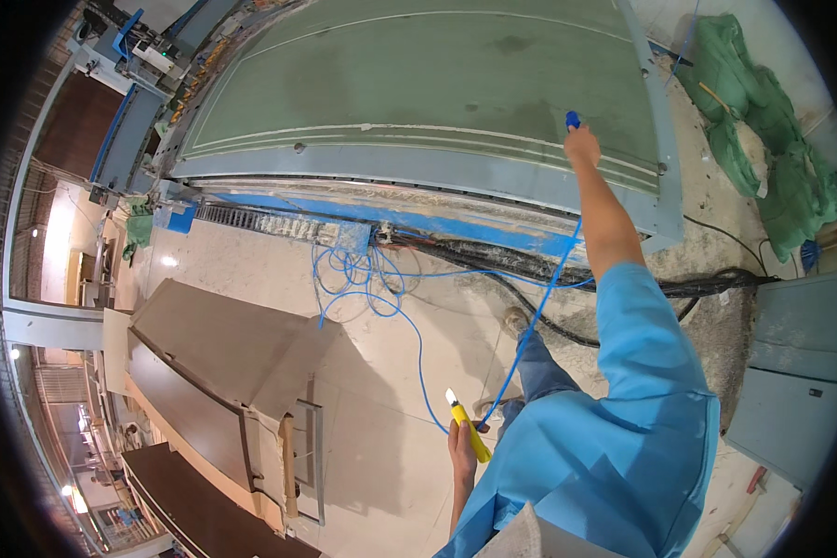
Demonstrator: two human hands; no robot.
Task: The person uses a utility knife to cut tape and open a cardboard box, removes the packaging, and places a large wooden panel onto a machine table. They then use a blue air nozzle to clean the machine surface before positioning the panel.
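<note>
At the far right of the big green machine bed (418,84), the right hand (581,144) is stretched out, its grip pressed tight around a blue nozzle (573,119) at the end of a thin blue air hose (539,307). The nozzle tip sits just over the bed's grey-blue frame (418,167), close to the right corner. The hose drops from that hand, runs past the blue sleeve (642,325) and loops away left across the pale floor (391,418) into a tangle of coils (353,274) below the frame. Down near the body, the left hand (462,446) hangs low, its grip closed on a yellow utility knife (470,430), blade end pointing up and away. Brown boards (214,353) are stacked to the near left; green sacks (763,139) slump at the far right. To my eye, this goes best with the nozzle kept low and angled along the bed, slack hose clear of the feet, and that knife held well away from the line.
</note>
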